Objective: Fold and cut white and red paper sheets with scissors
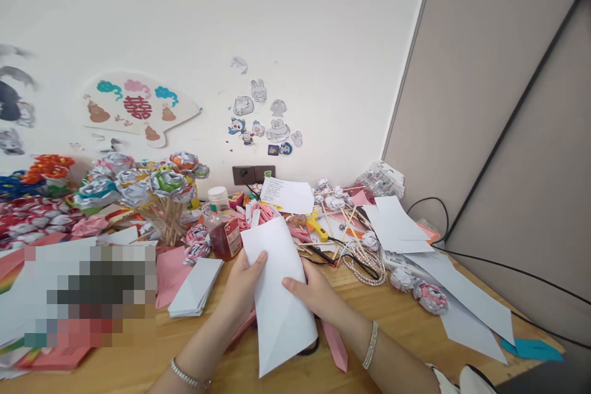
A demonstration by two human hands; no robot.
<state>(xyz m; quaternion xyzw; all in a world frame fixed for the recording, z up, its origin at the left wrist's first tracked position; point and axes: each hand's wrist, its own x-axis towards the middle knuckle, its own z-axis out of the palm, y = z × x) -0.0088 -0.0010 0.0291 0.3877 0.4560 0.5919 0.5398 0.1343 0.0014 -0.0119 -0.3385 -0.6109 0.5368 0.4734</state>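
Note:
Both hands hold a white sheet of paper [279, 314] in front of me, its long sides bowed and a faint crease across its lower part. My left hand [244, 280] grips the left edge, thumb on top and the other fingers hidden behind. On the right edge, my right hand [316, 289] pinches it in the same way. Beneath the sheet and to its right, a pink paper strip [335, 345] shows on the wooden table [378, 363]. Left of my left hand lies a stack of white paper pieces [196, 286].
A bottle of red-brown liquid [224, 231] stands behind my left hand. Paper flowers on sticks [168, 188] fill the back left. A yellow glue gun [318, 228], wooden sticks and a pearl string [362, 268] lie behind my right hand. White sheets [457, 283] lie at right.

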